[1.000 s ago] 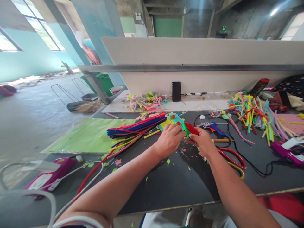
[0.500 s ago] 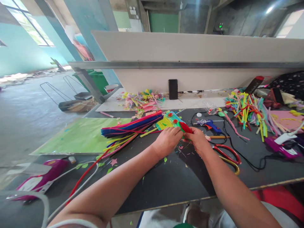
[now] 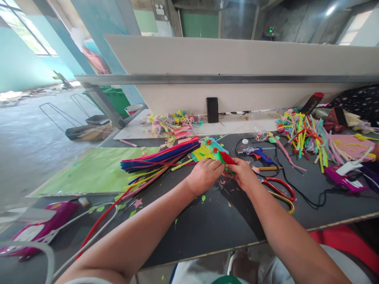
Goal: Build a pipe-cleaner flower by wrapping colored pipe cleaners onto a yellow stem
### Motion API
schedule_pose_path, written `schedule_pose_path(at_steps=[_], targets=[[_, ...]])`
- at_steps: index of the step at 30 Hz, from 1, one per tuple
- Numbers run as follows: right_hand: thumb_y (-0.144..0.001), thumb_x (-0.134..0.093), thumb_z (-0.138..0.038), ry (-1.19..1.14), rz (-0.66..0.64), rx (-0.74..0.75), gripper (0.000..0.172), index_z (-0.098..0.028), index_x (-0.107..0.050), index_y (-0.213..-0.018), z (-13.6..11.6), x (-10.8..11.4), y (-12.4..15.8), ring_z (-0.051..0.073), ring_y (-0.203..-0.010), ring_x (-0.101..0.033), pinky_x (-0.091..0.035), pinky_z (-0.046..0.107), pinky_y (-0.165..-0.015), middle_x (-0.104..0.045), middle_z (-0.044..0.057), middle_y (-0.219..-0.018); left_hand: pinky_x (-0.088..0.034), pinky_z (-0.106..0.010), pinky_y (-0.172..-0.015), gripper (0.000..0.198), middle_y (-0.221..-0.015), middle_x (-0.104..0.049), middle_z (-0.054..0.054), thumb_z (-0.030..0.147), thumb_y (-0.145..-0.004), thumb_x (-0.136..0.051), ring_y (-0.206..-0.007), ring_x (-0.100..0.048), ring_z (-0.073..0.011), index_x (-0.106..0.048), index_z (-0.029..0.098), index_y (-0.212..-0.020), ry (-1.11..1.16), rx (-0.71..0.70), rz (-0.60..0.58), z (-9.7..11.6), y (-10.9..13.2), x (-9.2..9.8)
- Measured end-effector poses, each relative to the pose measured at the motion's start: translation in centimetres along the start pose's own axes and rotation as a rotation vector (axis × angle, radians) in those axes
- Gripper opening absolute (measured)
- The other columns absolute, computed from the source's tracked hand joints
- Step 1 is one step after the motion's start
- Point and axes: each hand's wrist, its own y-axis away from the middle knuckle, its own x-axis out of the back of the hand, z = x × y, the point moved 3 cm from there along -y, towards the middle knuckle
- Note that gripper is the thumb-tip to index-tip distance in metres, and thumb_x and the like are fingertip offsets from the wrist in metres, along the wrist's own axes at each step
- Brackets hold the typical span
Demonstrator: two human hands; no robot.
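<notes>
Over the dark table, my left hand point(image 3: 205, 176) and my right hand point(image 3: 243, 172) meet with fingertips pinched together. Between them is a red and green pipe-cleaner piece point(image 3: 226, 157), its red part on top and green strands around it; the fingers hide its lower end. Just behind lies a yellow and light-blue fuzzy piece point(image 3: 204, 151) with small red flowers on it. A bundle of pipe cleaners point(image 3: 160, 156), mostly blue, red and yellow, rests left of my left hand. Near my right wrist are scissors point(image 3: 281, 188) with red and gold handles.
A blue glue gun point(image 3: 263, 155) and a wooden-handled tool point(image 3: 268, 169) lie to the right. Farther right is a colourful pipe-cleaner pile point(image 3: 308, 136). A black phone point(image 3: 212, 110) leans at the back. Purple power strips point(image 3: 345, 179) sit at both sides, with cables and a green sheet point(image 3: 89, 173).
The whole view has shifted slightly left. The red and green piece has turned a little between my fingers, with more green showing; both hands still pinch it.
</notes>
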Motion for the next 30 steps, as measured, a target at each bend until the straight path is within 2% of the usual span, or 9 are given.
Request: schedule_pose_path(at_steps=[6, 12, 17, 24, 27, 30], targets=[[-0.052, -0.082, -0.024, -0.013, 0.01, -0.014, 0.031, -0.017, -0.064, -0.076, 0.1, -0.1, 0.0, 0.014, -0.062, -0.065, -0.055, 0.029, -0.063, -0.067, -0.001, -0.068, -0.046, -0.031, -0.065, 0.02, -0.09, -0.065, -0.009, 0.022, -0.091, -0.043, -0.077, -0.061, -0.0179, -0.062, 0.015, -0.094, 0.036, -0.011, -0.002, -0.1, 0.0, 0.0], [-0.052, -0.081, -0.025, 0.022, 0.03, 0.038, 0.033, -0.017, -0.062, -0.077, 0.1, -0.7, 0.2, 0.014, -0.06, -0.065, -0.053, 0.028, -0.063, -0.067, -0.001, -0.068, -0.045, -0.032, -0.067, 0.023, -0.082, -0.064, -0.008, 0.023, -0.092, -0.04, -0.074, -0.06, -0.0188, -0.06, 0.014, -0.088, 0.083, 0.09, -0.051, -0.1, -0.2, 0.2], [-0.061, -0.075, -0.031, 0.089, 0.066, 0.177, 0.028, -0.017, -0.062, -0.082, 0.5, -0.9, 0.0, 0.015, -0.064, -0.065, -0.052, 0.031, -0.068, -0.068, 0.0, -0.07, -0.043, -0.031, -0.07, 0.028, -0.079, -0.063, -0.007, 0.027, -0.095, -0.036, -0.075, -0.06, -0.0191, -0.059, 0.015, -0.086, 0.135, 0.315, -0.118, -0.3, -0.6, 0.5], [-0.071, -0.066, -0.034, 0.424, 0.2, 0.381, 0.021, -0.019, -0.063, -0.086, 0.4, -0.9, 0.2, 0.017, -0.069, -0.062, -0.05, 0.03, -0.068, -0.068, 0.0, -0.073, -0.04, -0.029, -0.071, 0.025, -0.082, -0.064, -0.007, 0.029, -0.092, -0.041, -0.081, -0.059, -0.0186, -0.061, 0.017, -0.082, 0.237, 0.543, -0.083, -0.5, -1.0, 0.9], [-0.073, -0.063, -0.035, 0.578, 0.262, 0.434, 0.02, -0.019, -0.064, -0.086, 0.1, -1.1, 0.6, 0.017, -0.068, -0.06, -0.048, 0.03, -0.066, -0.069, 0.0, -0.074, -0.038, -0.026, -0.065, 0.019, -0.076, -0.063, -0.004, 0.026, -0.086, -0.049, -0.075, -0.058, -0.0165, -0.061, 0.018, -0.075, 0.388, 0.708, -0.076, -0.9, -1.2, 1.0], [-0.075, -0.061, -0.034, 0.662, 0.285, 0.469, 0.019, -0.02, -0.064, -0.087, -0.1, -1.4, 1.0, 0.017, -0.067, -0.06, -0.046, 0.03, -0.065, -0.069, 0.0, -0.075, -0.032, -0.024, -0.054, 0.02, -0.058, -0.056, 0.001, 0.026, -0.078, -0.056, -0.058, -0.051, -0.0122, -0.057, 0.017, -0.061, 0.654, 0.906, -0.078, -1.5, -1.1, 0.6]])
